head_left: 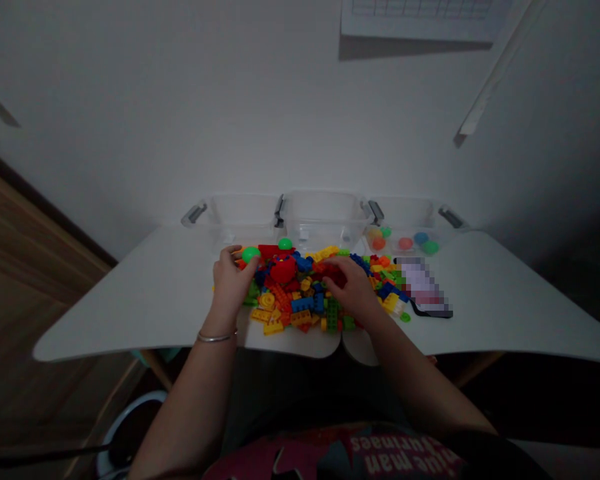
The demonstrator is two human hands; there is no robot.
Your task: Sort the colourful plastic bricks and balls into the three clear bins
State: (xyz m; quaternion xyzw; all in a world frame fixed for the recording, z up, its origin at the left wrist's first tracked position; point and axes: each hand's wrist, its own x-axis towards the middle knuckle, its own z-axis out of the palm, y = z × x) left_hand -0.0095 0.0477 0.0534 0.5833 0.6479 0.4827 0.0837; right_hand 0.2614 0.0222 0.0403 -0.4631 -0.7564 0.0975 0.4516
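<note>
On the table lies a broad heap of colourful toy building blocks (303, 305). At its left side, my left hand (230, 280) has thumb and fingers closed around a green ball (251, 255). A second green ball (285, 245) rests at the back of the heap. Between my hands sits a rounded red toy (283, 269). My right hand (353, 287) reaches into the right part of the heap, its fingers curled around something red (334, 273) whose kind is too dark and covered to tell.
Behind the heap stand three clear plastic bins: a left bin (243, 223), a middle bin (325, 223) and a right bin (405, 217). Several coloured balls (405, 244) are inside the right one. A phone (424, 287) lies right of the blocks. The white table (130, 293) meets the wall.
</note>
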